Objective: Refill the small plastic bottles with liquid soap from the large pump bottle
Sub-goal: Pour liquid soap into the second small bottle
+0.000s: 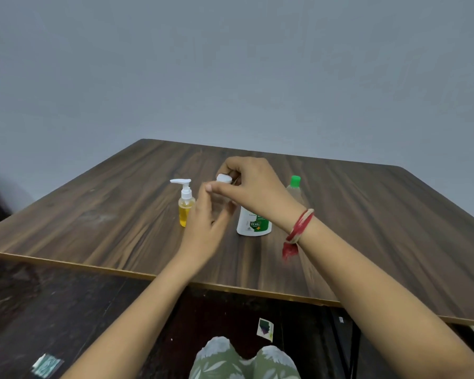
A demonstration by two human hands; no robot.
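My left hand (203, 231) curls its fingers round a small clear bottle (219, 199), which is mostly hidden between my hands. My right hand (257, 190) reaches over from the right and pinches that bottle's white cap (224, 178). Just behind my right wrist, a large white soap bottle (253, 224) with a green label stands on the table; its top is hidden by the hand. Left of my hands, a small pump bottle (185, 207) holding yellow liquid stands upright. A small clear bottle with a green cap (295, 187) stands behind my right hand.
The wooden table (93, 214) runs wide to both sides, with its front edge close to me. Below it are a dark floor with paper scraps (265, 329) and my knees (244, 362). A grey wall lies behind the table.
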